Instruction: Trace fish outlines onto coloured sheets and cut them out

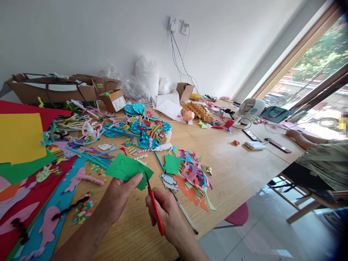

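Observation:
My left hand (119, 195) pinches a green sheet of paper (125, 166) that bears a drawn fish-like outline. In my right hand (165, 208) are red-handled scissors (155, 210), their dark blades at the right part of the sheet. Just beyond, a smaller green paper piece (172, 164) lies on the wooden table. A grey-and-white fish cutout (169, 182) and a pen (187, 216) lie right of my hands. Beside them is a heap of colourful paper scraps (192, 170) with orange offcuts (187, 190).
Pink fish cutouts (49, 225) and coloured sheets (20, 137) cover the left side. Blue decorated discs (148, 140), a glue bottle (163, 147) and cardboard boxes (112, 100) stand farther back. To the right are a white fan (248, 108), a power bank (255, 145) and a seated person's arm (301, 139).

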Available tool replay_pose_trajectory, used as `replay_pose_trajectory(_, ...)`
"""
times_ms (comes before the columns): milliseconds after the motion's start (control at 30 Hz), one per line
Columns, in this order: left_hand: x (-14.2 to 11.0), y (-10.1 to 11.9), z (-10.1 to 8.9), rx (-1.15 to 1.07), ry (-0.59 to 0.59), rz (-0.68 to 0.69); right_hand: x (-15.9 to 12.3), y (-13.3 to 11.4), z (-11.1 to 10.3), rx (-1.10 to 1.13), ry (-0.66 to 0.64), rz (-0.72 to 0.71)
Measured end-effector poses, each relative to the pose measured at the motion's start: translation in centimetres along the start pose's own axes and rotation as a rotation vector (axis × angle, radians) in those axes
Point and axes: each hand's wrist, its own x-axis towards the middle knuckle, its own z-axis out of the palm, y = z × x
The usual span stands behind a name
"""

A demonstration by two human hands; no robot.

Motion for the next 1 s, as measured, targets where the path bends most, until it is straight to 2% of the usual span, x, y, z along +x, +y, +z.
replay_pose_trajectory(333,0.07,-0.21,-0.48,0.018,-0.055,-0.005,-0.20,-0.15,-0.38,-0.025,-0.020,-0.006)
replay_pose_trajectory(567,0.12,-0.08,-0.20,0.071,-0.013,0.000,-0.16,-0.03,-0.28,-0.016,-0.022,0.012)
replay_pose_trajectory(1000,0.04,-0.14,-0.21,0.170,-0.069,0.022,-0.16,0.16,-0.41,-0.004,-0.039,0.049)
